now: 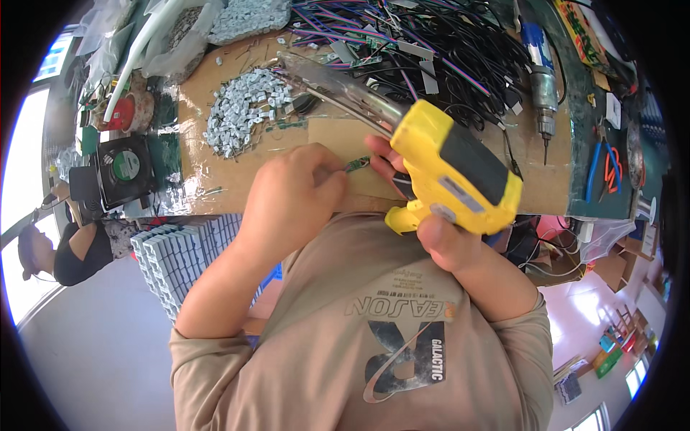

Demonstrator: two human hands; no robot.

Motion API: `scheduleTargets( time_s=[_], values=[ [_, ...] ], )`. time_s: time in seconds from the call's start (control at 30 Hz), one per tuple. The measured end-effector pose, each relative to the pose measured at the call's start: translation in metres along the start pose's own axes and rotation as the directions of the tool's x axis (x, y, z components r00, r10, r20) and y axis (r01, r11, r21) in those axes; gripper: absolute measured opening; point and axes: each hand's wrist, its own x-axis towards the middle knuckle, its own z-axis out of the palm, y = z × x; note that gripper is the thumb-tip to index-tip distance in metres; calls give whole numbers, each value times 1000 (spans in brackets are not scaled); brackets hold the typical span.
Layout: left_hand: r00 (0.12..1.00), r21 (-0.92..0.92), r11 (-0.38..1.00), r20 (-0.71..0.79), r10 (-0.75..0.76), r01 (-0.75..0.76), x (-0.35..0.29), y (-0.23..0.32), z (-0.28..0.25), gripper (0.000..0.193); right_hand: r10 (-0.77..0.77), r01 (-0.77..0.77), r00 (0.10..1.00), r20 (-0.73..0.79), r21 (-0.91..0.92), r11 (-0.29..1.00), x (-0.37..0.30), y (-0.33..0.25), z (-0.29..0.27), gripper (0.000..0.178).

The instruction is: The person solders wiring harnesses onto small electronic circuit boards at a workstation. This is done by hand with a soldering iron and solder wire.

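Cardboard-topped desk under everything. My right grip wraps the yellow glue gun — nozzle just right of the small green circuit strip, pinched closed in my left grip fingertips.

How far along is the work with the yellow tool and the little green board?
Done: nothing finished can be told apart from here. In hand: the left hand pinches a small green circuit strip, and the right hand has its grip on a yellow and grey gun-shaped tool. Left: a heap of small grey-white plastic pieces and a tangle of black and purple wires lie on the brown cardboard-topped bench.
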Motion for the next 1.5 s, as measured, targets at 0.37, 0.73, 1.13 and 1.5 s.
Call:
scheduleTargets(
  time_s=[0.37,0.73,1.13,1.5],
  values=[
    [999,20,999,-18,30,-30,11,-3,0,18,159,-162,973,-166,-7,987,-89,18,-35,61],
    [982,-33,988,-118,148,-153,12,-12,13,14,48,-86,991,-123,-330,940,-92,20,-40,48],
    [996,-104,991,-41,82,-86,11,-8,14,16,24,-26,999,-25,-90,996,-47,3,-10,85],
    [928,83,936,-123,351,-343,7,-15,15,15,3,-2,996,-86,16,1000,-1,-2,9,81]
  ],
)
